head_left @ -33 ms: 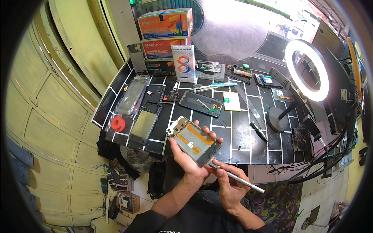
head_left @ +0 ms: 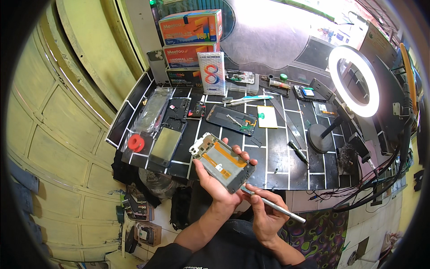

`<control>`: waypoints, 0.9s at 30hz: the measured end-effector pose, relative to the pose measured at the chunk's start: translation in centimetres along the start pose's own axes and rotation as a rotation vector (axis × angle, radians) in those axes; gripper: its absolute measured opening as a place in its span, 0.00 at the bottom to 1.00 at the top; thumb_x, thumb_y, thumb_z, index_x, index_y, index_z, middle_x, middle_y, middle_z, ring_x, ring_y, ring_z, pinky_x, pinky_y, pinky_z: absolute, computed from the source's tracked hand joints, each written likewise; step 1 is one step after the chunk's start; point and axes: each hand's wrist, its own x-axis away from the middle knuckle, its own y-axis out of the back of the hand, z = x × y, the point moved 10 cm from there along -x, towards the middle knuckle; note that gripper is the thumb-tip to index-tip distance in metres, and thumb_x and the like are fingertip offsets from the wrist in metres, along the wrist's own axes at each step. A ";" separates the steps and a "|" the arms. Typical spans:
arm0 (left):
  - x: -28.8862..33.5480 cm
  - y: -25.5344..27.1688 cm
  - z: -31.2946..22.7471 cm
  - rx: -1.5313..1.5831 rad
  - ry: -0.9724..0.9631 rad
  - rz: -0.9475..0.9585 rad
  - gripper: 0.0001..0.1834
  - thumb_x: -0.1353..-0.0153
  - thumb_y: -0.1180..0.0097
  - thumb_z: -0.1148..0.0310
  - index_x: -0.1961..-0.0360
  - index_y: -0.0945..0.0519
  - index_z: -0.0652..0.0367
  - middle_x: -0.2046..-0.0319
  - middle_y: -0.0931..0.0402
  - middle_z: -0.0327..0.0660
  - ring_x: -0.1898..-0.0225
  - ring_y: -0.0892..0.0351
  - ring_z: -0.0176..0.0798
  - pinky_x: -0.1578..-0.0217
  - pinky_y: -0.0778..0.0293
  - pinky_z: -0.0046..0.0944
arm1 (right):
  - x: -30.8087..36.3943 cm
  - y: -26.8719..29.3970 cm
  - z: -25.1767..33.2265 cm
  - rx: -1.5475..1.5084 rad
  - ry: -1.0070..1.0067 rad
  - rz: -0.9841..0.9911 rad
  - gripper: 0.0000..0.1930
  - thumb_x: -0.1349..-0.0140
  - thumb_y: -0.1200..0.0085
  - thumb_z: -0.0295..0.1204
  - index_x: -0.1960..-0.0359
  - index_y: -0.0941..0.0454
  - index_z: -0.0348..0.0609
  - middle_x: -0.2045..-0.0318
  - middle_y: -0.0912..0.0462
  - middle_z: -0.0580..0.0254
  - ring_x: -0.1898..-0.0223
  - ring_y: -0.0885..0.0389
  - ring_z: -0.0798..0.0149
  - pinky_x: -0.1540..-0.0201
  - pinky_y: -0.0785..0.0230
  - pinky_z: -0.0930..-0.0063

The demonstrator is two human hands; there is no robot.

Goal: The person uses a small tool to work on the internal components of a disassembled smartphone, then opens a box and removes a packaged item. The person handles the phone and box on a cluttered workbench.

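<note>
Closest to me, both hands are up in front of the near edge of the black tiled tabletop (head_left: pixel 277 151). The left hand (head_left: pixel 220 190) is palm up and half curled round an opened phone body (head_left: pixel 226 165), thumb on the near long side, fingertips poking up over the far one. So the phone's basically lying in that palm, tilted, grey plate and orange ribbons facing up. Right hand (head_left: pixel 268 220) is closed in a pinch on a slim silver tool (head_left: pixel 289 213), kinda like a pen. Its tip end is right by the phone's lower right corner, but I can't tell if it's actually touching.

Past that, a red spool (head_left: pixel 139 147) sits at the near left corner of the surface, with a phone with a gold-coloured back (head_left: pixel 167 144) beside it along the near edge. A clear plastic bag (head_left: pixel 152 110) lies along the left edge. Around the middle there's a dark phone panel (head_left: pixel 224 117) and a white card (head_left: pixel 267 117). The lit ring light (head_left: pixel 372 92) stands toward the right edge, and stacked boxes (head_left: pixel 190 29) fill the far left corner.
</note>
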 end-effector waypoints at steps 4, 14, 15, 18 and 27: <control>-0.3 -2.0 -0.7 -0.052 -0.080 0.050 0.51 0.35 0.75 0.23 0.30 0.36 0.57 0.57 0.24 0.51 0.60 0.19 0.53 0.58 0.20 0.63 | -0.4 0.6 -0.1 0.091 0.056 0.015 0.08 0.30 0.45 0.21 0.53 0.27 0.28 0.54 0.16 0.35 0.54 0.13 0.51 0.51 0.14 0.58; -0.2 -3.3 -1.3 -0.194 -0.166 0.236 0.53 0.37 0.74 0.20 0.28 0.40 0.54 0.56 0.25 0.53 0.59 0.19 0.55 0.59 0.21 0.64 | -0.8 0.6 0.5 0.086 0.013 0.029 0.08 0.29 0.46 0.20 0.54 0.26 0.27 0.53 0.16 0.36 0.54 0.13 0.53 0.50 0.14 0.60; -0.1 -3.6 -1.3 -0.182 -0.169 0.214 0.54 0.38 0.76 0.19 0.28 0.41 0.55 0.57 0.25 0.54 0.59 0.19 0.55 0.59 0.20 0.64 | -0.7 0.6 0.5 0.096 0.002 0.038 0.08 0.30 0.46 0.20 0.54 0.26 0.27 0.54 0.16 0.37 0.54 0.13 0.53 0.50 0.14 0.60; -0.1 -3.6 -1.3 -0.177 -0.177 0.206 0.56 0.40 0.77 0.18 0.27 0.42 0.55 0.58 0.25 0.55 0.60 0.19 0.54 0.59 0.20 0.64 | -0.3 0.3 0.6 0.120 -0.023 0.062 0.08 0.30 0.46 0.19 0.54 0.26 0.27 0.54 0.16 0.37 0.53 0.13 0.53 0.49 0.14 0.61; 0.0 -4.0 -1.3 -0.174 -0.191 0.247 0.58 0.41 0.77 0.17 0.26 0.43 0.54 0.57 0.26 0.55 0.59 0.20 0.54 0.57 0.21 0.64 | 0.1 0.2 0.3 0.092 -0.069 0.070 0.07 0.30 0.46 0.18 0.54 0.25 0.26 0.54 0.16 0.37 0.54 0.13 0.54 0.50 0.14 0.61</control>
